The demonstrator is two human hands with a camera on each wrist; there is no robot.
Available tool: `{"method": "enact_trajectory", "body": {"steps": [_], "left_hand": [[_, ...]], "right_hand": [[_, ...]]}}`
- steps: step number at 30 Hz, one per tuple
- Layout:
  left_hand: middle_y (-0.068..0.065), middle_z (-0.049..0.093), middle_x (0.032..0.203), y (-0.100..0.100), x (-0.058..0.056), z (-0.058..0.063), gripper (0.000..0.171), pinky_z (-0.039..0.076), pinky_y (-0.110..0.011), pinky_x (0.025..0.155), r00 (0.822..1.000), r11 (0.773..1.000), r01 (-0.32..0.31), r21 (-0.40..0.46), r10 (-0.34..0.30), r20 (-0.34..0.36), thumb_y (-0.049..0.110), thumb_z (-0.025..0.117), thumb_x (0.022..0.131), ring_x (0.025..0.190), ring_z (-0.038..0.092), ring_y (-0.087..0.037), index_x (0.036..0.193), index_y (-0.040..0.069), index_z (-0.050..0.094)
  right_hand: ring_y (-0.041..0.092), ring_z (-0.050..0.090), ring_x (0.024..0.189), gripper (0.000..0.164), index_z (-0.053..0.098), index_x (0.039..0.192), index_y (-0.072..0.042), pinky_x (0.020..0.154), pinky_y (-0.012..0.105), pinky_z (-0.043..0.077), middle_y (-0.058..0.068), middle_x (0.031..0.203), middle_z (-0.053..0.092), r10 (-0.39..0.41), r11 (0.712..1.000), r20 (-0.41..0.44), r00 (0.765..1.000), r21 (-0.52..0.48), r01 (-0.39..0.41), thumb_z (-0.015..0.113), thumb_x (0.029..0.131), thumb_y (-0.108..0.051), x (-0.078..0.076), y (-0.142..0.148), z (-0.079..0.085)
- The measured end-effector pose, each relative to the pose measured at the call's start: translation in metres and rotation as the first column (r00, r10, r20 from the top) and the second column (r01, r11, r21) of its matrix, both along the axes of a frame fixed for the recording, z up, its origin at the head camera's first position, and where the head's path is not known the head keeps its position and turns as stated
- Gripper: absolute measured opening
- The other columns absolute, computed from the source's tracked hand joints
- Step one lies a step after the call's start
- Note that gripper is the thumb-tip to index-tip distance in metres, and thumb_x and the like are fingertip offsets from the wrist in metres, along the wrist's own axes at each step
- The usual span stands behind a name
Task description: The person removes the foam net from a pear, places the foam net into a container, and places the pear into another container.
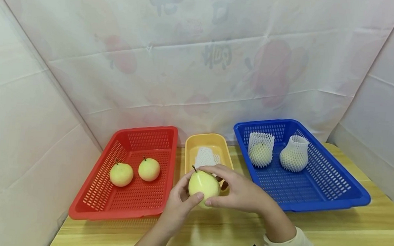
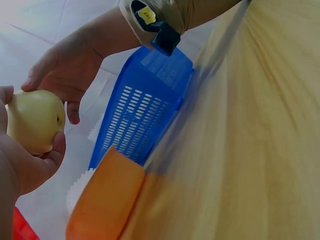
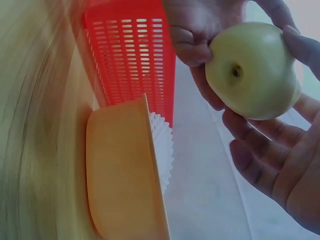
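A yellow-green pear, stem up, is held between both hands in front of the small yellow tray. My left hand grips its left side, with the thumb across the front. On the other side, my right hand holds it by the upper edge and lower right, thumb low and fingers behind. In the left wrist view the pear shows its dimpled bottom end. From the right wrist, the pear appears with fingers of both hands around it. White foam net sleeves lie in the yellow tray.
At left, a red basket holds two bare pears. A blue basket at right contains two pears in foam nets. The baskets and tray stand on a wooden table, with white cloth behind.
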State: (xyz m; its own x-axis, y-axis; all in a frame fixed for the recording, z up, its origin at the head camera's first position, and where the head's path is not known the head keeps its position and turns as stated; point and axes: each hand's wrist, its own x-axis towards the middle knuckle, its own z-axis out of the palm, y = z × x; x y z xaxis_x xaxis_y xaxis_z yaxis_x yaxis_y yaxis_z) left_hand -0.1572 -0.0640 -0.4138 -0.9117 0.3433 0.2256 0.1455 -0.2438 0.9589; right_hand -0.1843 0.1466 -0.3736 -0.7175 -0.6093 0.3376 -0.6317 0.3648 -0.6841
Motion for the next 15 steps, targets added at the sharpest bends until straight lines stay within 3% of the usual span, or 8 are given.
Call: {"method": "enact_trajectory", "body": {"steps": [3,8,11,15], "left_hand": [[-0.018,0.040,0.149,-0.001,0.000,0.002,0.072,0.053,-0.033,0.098,0.999,0.999,-0.030,-0.030,0.029,-0.042,0.009,0.066,0.091,0.127,0.052,-0.028,0.153,0.008,0.029],[-0.016,0.043,0.146,-0.001,0.001,0.008,0.072,0.055,-0.033,0.094,0.983,0.984,-0.158,-0.081,0.149,-0.109,0.008,0.072,0.086,0.123,0.052,-0.031,0.150,0.007,0.036],[-0.014,0.046,0.142,-0.004,0.001,0.012,0.068,0.055,-0.033,0.094,0.970,0.974,-0.209,-0.088,0.195,-0.146,0.006,0.071,0.086,0.121,0.052,-0.030,0.147,0.009,0.040],[-0.015,0.050,0.137,-0.011,0.000,0.017,0.061,0.054,-0.032,0.096,0.956,0.971,-0.231,-0.063,0.215,-0.199,0.002,0.067,0.087,0.120,0.053,-0.027,0.142,0.009,0.042]], "right_hand": [[0.011,0.055,0.090,0.068,0.049,0.141,-0.034,0.064,0.031,0.057,-0.011,0.116,0.058,-0.025,1.000,-0.050,0.998,-0.020,0.024,0.080,0.081,-0.043,-0.001,-0.002,-0.001],[0.010,0.058,0.090,0.065,0.050,0.141,-0.030,0.066,0.027,0.058,-0.011,0.120,0.058,-0.055,0.997,-0.086,0.995,-0.057,0.051,0.078,0.083,-0.042,0.000,-0.008,-0.003],[0.010,0.060,0.092,0.062,0.050,0.142,-0.028,0.069,0.027,0.059,-0.010,0.122,0.058,-0.057,0.995,-0.087,0.995,-0.087,0.049,0.075,0.086,-0.040,0.000,-0.013,-0.004],[0.011,0.064,0.095,0.057,0.051,0.141,-0.026,0.071,0.027,0.059,-0.006,0.126,0.058,-0.049,0.987,-0.046,0.998,-0.158,0.041,0.073,0.089,-0.030,-0.001,-0.017,-0.003]]}}
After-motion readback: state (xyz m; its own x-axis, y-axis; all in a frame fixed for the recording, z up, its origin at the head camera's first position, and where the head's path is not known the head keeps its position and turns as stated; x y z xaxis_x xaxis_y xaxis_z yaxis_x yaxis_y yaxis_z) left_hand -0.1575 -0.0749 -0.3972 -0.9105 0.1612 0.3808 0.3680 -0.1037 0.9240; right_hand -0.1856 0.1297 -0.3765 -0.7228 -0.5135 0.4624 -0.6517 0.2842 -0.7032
